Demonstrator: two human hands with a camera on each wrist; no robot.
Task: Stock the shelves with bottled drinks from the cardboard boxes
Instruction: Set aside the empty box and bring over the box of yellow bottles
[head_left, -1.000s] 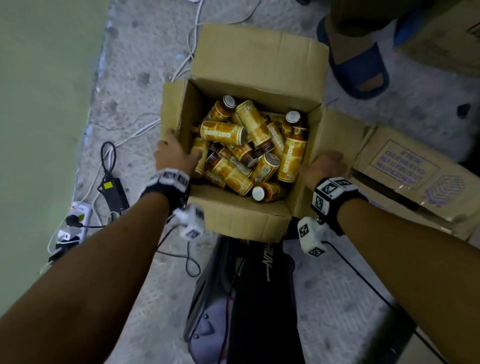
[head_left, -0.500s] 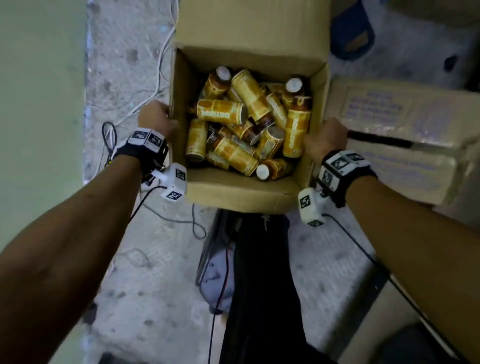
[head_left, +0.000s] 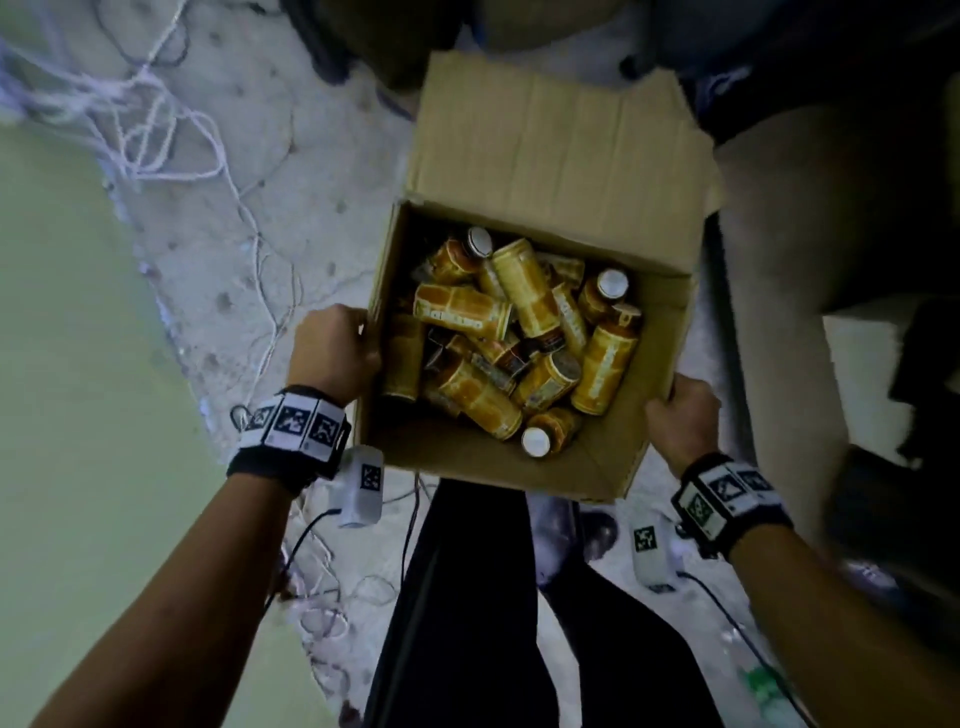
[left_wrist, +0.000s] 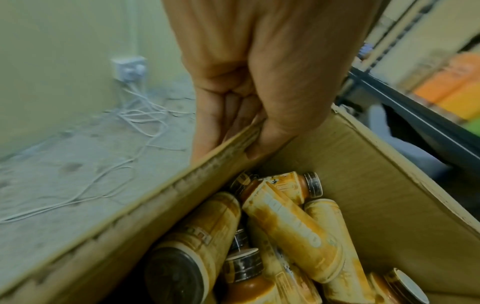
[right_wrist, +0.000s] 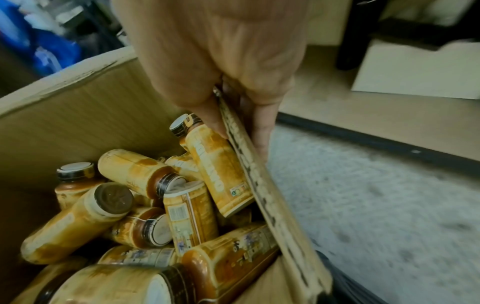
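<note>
Both hands on the box now; the open brown cardboard box (head_left: 550, 156) sits between the person's forearms, its far flap standing up and away. The left hand (head_left: 332, 353) clamps the box's left wall, thumb (left_wrist: 270, 142) pressed inside against the cardboard and fingers (left_wrist: 207, 127) curled down the outside; that wall edge runs straight through the pinch in the left wrist view. The right hand (head_left: 683, 421) does the same on the right wall near the front corner; thumb inside, fingers (right_wrist: 262, 131) wrapped down the outer face, a firm grip on the cardboard. Inside, a jumbled heap of orange-and-yellow labelled drink bottles (head_left: 498, 353) with dark caps lies at all angles; some flat, some tilted, a couple with white-topped caps facing up; one bottle (right_wrist: 215, 168) leans against the right wall just beside the right thumb. Under the box, grey speckled concrete floor (head_left: 208, 249); white cables (head_left: 156, 130) trail across it to the left, by a pale green wall (head_left: 67, 364). The box seems lifted off the floor, though the blur makes that hard to confirm; dark trousers (head_left: 467, 597) show below its front edge.
</note>
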